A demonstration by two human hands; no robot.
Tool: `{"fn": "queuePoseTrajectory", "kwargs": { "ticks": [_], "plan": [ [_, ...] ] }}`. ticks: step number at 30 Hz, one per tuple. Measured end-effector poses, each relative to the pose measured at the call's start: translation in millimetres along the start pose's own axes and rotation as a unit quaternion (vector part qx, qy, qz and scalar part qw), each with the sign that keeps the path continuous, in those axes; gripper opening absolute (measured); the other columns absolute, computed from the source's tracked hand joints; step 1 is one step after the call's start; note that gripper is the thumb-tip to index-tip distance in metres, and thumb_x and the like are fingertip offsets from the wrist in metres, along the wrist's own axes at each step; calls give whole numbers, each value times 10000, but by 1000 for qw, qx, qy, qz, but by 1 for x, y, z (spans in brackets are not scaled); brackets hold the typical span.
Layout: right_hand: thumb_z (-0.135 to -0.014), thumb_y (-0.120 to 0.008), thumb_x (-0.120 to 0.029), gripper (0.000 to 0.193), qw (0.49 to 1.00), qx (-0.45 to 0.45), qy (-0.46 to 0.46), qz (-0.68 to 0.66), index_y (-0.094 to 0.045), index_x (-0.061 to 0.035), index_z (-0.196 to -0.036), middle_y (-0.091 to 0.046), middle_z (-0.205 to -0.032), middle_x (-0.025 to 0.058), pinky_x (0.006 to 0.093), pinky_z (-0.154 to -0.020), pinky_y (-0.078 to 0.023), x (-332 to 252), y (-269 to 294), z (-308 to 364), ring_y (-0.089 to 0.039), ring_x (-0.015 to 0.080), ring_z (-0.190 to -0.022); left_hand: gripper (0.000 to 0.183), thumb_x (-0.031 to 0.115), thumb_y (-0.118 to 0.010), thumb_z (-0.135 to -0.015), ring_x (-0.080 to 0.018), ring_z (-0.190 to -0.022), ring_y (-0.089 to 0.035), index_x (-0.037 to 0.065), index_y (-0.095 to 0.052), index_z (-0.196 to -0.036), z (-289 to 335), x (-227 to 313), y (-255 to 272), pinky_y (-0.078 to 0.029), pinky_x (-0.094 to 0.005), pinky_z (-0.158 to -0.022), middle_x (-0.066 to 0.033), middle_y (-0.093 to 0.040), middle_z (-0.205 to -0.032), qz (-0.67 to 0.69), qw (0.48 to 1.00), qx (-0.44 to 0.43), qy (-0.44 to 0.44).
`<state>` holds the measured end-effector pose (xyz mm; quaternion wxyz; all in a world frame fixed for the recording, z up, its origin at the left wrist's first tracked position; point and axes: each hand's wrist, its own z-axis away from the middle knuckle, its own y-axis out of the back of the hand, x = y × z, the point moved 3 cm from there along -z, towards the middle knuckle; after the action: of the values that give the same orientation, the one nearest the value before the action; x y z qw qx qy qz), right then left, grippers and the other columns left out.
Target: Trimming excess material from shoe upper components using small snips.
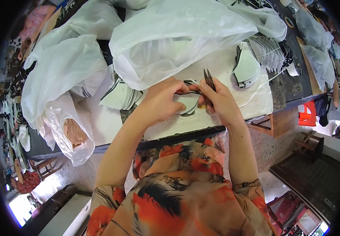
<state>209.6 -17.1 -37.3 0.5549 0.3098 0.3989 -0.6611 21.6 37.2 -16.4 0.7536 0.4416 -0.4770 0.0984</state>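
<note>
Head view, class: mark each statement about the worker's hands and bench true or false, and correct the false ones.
1. The right hand holds small snips. True.
2. The left hand rests on the floor. False: it holds a white fabric piece at the bench.
3. Plastic bags lie behind the hands. True.
4. The bench holds only one fabric piece. False: stacks lie left and right of the hands.

plastic bags (170,39) crowd behind, fabric stacks (252,63) beside
</note>
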Motion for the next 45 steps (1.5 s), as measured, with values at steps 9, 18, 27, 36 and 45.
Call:
{"fn": "queuePoseTrajectory", "kwargs": {
  "ticks": [9,18,27,36,45],
  "plan": [
    [-1091,-564,-324,296,999,-6,16,34,-615,-38,-1146,-735,-1078,61,184,-558,-424,3,0,4,-561,39,-688,171,84,-692,-878,-169,-1033,-637,50,-682,-1045,14,-25,13,-489,-296,-903,-66,-665,-1101,192,978,-73,40],
    [-1093,-545,-267,251,997,-7,52,51,-585,-22,-1130,-729,-1139,79,223,-754,-553,9,-5,0,-592,52,-785,160,-9,-691,-845,-249,-1239,-593,75,-748,-970,44,-36,37,-460,-371,-1064,-109,-654,-1383,188,976,-95,-48],
    [-1091,-565,-276,224,998,-7,44,39,-577,-53,-1098,-715,-1214,106,223,-753,-544,8,-4,1,-611,52,-800,203,-60,-712,-798,-376,-1411,-516,50,-729,-967,100,-39,64,-427,-446,-1126,-105,-709,-1280,89,992,-4,-94],
    [-1096,-526,-267,258,987,-64,49,141,-606,-22,-1121,-741,-1137,98,266,-745,-543,2,-17,48,-653,131,-815,150,32,-711,-905,-242,-985,-686,21,-706,-1054,116,-32,14,-528,-336,-884,-98,-728,-1070,206,976,26,-65],
    [-1062,-558,-266,272,947,-62,109,294,-621,-23,-1166,-722,-1045,165,338,-802,-528,6,-39,31,-699,237,-881,238,156,-737,-918,-290,-903,-682,46,-718,-1129,85,-21,0,-540,-368,-815,-118,-707,-975,21,995,65,-72]
  ]
}}
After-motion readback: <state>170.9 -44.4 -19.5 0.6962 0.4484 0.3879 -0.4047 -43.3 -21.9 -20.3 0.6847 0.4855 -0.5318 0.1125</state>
